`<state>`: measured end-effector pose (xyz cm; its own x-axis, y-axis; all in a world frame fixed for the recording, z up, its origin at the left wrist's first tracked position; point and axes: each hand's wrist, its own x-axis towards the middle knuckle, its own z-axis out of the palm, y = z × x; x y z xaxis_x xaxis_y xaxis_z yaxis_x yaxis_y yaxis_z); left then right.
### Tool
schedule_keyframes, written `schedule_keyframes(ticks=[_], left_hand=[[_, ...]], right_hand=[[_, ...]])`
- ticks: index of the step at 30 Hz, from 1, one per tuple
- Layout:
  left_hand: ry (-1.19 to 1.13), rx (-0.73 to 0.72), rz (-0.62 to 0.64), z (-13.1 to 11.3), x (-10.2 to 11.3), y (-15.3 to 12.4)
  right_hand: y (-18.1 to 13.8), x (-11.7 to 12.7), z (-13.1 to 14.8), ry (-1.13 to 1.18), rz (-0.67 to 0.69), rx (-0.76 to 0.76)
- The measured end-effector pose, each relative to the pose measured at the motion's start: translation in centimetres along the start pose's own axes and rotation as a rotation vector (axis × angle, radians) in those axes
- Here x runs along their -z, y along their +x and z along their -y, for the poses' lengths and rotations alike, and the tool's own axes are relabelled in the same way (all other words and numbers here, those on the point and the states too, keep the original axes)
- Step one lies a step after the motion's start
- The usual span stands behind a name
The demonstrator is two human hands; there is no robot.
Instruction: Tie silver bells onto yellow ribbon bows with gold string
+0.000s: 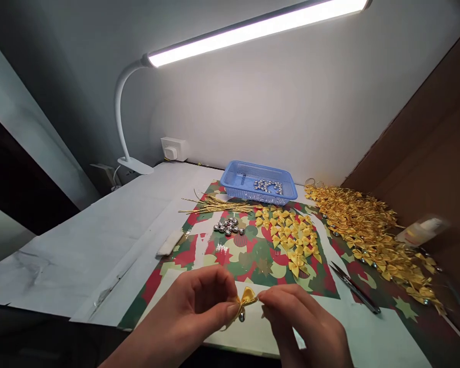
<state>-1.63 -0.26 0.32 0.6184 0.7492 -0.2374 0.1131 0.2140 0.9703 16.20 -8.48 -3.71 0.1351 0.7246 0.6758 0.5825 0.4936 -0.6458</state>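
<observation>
Got a yellow bow (247, 294) up in front of me, over the table's (99, 235) near edge, w/ a silver bell (242, 316) hanging just under it. My left hand (187, 306) has it: thumb + forefinger closed on the bow's left side, w/ a roundish gap behind the pinch. My right hand (310, 324) is up on the other side, thumb and forefinger tips nearly together at the bow's right end. Can't tell if they've actually got hold of anything there, tbh.

So the bow sits directly btwn the two hands: right of my left fingertips, left of my right ones. Left is nearer b/c it's on it. Long axis runs approx side to side, hand to hand, abt parallel to the near edge, w/ one loop sticking up.

Farther in, mid-table, there's a little bunch of bells (228, 226), w/ gold cords (218, 205) behind them, and loose bows (293, 232) to the right. Blue basket (230, 185) w/ more silver bits in it is by the far edge. Big heap (356, 209) of gold bows runs down the right side, and a dark metal tool (355, 290) (scissors or tweezers, idk) lies btwn that and my right hand.
</observation>
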Motion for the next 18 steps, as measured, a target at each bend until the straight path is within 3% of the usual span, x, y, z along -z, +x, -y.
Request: schedule_keyframes(ticks=[6, 12, 18], left_hand=[[0.043, -0.021, -0.037, -0.1, -0.4, -0.3], [0.065, -0.126, -0.107, -0.9, -0.1, -0.5], [0.271, -0.245, -0.225, -1.7, -0.4, -0.9]], right_hand=[[0.9, -0.3, 0.2, -0.045, 0.079, 0.014], [1.5, -0.2, 0.7, 0.008, -0.030, -0.110], [1.4, -2.0, 1.4, -0.064, -0.074, 0.029]])
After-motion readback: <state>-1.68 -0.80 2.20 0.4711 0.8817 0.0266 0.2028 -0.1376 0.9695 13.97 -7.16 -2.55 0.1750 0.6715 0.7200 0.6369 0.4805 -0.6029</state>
